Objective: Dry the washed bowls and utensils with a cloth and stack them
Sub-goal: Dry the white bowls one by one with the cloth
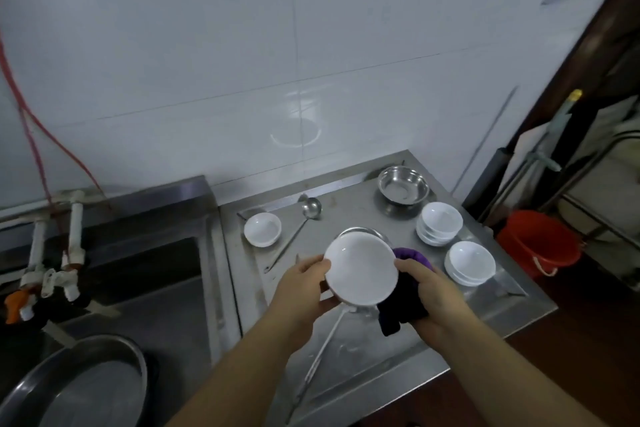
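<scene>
White bowl (362,269) held up over steel tabletop (408,350), approx centre, tilted w/ inside facing camera. Left hand (304,284) grip pinches its rim at 9 o'clock, thumb on top. Right hand (427,291) grip at 3 o'clock, closed around purple cloth (403,308) pressed vs bowl's edge. Steel bowl (375,231) partly hidden behind. Dish stacks (439,224) & (470,262) at 2–3 o'clock; single white bowl (262,229) at 10; ladle (311,208) at 11; steel mixing bowl (403,185) at 1. Second ladle handle (322,354) at 6. Sink (138,288) far left.
</scene>
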{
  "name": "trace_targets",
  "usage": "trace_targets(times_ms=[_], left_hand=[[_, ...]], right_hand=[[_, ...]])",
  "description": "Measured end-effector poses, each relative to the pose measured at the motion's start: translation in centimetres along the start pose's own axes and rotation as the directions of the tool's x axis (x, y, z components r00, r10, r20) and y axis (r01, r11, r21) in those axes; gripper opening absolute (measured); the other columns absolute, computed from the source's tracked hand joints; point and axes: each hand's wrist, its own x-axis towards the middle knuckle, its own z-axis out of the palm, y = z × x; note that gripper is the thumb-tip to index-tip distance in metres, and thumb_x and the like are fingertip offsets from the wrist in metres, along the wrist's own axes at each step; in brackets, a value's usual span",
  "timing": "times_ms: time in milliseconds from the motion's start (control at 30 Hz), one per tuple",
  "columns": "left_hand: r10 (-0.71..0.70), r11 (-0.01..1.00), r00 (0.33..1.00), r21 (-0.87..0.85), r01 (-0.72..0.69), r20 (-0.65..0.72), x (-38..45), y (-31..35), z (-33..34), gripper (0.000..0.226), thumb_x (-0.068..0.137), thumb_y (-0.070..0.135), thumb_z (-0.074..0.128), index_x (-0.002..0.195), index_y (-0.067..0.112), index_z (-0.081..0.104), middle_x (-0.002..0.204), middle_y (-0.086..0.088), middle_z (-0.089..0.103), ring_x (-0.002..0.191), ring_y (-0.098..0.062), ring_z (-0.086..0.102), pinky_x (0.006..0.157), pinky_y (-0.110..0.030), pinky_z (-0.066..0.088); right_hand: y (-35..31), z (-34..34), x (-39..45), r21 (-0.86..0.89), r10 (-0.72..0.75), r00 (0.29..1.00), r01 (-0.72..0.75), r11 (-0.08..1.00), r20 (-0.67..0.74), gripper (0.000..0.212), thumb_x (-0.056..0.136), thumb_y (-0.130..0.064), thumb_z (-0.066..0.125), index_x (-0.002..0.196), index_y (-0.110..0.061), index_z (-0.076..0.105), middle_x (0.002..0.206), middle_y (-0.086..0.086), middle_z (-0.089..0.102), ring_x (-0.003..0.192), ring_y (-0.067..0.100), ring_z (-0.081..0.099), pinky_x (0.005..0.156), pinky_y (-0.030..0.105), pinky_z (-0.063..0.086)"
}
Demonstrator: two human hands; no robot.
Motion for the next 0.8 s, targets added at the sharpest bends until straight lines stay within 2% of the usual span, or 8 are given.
trace_targets(times_ms=[100,167,333,400,500,533,667,800], left_hand=[[-0.011,1.000,1.000,0.029,0.011,0.016,0.2,-1.3,3.6,0.019,0.105,0.020,0.060,0.120,0.017,0.069,0.122,-0.012,0.071,0.111,-0.030,0.071,0.071,-0.034,0.065],[-0.025,0.998,1.000,0.051,0.025,0.011,0.3,-2.3,6.4,0.022,0.104,0.022,0.062,0.124,0.016,0.068,0.123,-0.013,0.071,0.110,-0.032,0.071,0.071,-0.035,0.065],[-0.074,0.995,0.997,0.074,0.072,0.014,0.4,-5.6,15.0,0.021,0.101,0.021,0.067,0.121,0.019,0.071,0.122,-0.014,0.071,0.110,-0.035,0.071,0.073,-0.039,0.065],[-0.095,0.993,0.995,0.073,0.093,0.028,0.5,-7.1,18.4,0.026,0.099,0.020,0.068,0.125,0.019,0.069,0.125,-0.013,0.070,0.113,-0.034,0.071,0.076,-0.042,0.066],[-0.120,0.989,0.992,0.091,0.116,0.046,0.4,-8.9,22.9,0.022,0.098,0.020,0.069,0.120,0.022,0.067,0.124,-0.011,0.071,0.112,-0.031,0.071,0.073,-0.039,0.066],[-0.126,0.988,0.991,0.098,0.121,0.046,0.5,-9.5,24.1,0.021,0.098,0.019,0.069,0.119,0.022,0.067,0.124,-0.010,0.070,0.112,-0.031,0.071,0.072,-0.038,0.065],[-0.148,0.980,0.989,0.135,0.144,0.024,1.3,-11.2,28.0,0.017,0.101,0.017,0.066,0.117,0.018,0.066,0.124,-0.011,0.070,0.112,-0.030,0.070,0.074,-0.039,0.066],[-0.201,0.973,0.980,0.119,0.199,0.005,3.1,-12.0,30.1,0.018,0.102,0.014,0.064,0.120,0.012,0.066,0.123,-0.015,0.070,0.112,-0.033,0.070,0.072,-0.039,0.066]], right_hand=[[-0.7,-3.8,-0.2,0.027,-0.029,0.999,0.030,0.999,-0.034,0.021,0.094,-0.010,0.065,0.114,-0.009,0.071,0.102,0.027,0.069,0.079,0.041,0.057,0.063,0.047,0.044],[-1.6,-6.8,-0.2,0.021,-0.054,0.997,0.055,0.998,-0.057,0.017,0.093,-0.007,0.065,0.109,-0.007,0.071,0.091,0.027,0.068,0.073,0.043,0.058,0.067,0.052,0.044],[-4.3,-16.3,0.3,-0.031,-0.082,0.985,0.078,0.996,-0.152,0.019,0.088,-0.004,0.072,0.107,-0.003,0.069,0.072,0.029,0.060,0.050,0.041,0.058,0.048,0.045,0.049],[-5.0,-20.0,0.8,-0.059,-0.100,0.973,0.089,0.994,-0.208,0.028,0.083,-0.005,0.076,0.110,-0.003,0.069,0.077,0.032,0.064,0.055,0.043,0.063,0.049,0.050,0.054],[-6.0,-24.5,1.2,-0.103,-0.112,0.946,0.085,0.991,-0.304,0.040,0.072,-0.007,0.083,0.110,-0.013,0.073,0.098,0.032,0.071,0.079,0.052,0.071,0.062,0.072,0.059],[-6.3,-25.5,1.2,-0.111,-0.114,0.933,0.081,0.991,-0.341,0.040,0.069,-0.008,0.083,0.107,-0.017,0.074,0.098,0.029,0.072,0.081,0.051,0.072,0.063,0.073,0.059],[-7.0,-28.7,1.8,-0.130,-0.136,0.882,0.086,0.988,-0.450,0.040,0.060,-0.012,0.083,0.094,-0.030,0.076,0.086,0.007,0.078,0.065,0.028,0.076,0.050,0.044,0.062],[-7.5,-30.3,3.3,-0.152,-0.099,0.873,0.028,0.988,-0.478,0.052,0.056,-0.018,0.083,0.102,-0.039,0.071,0.092,0.001,0.077,0.077,0.029,0.077,0.062,0.052,0.066]])
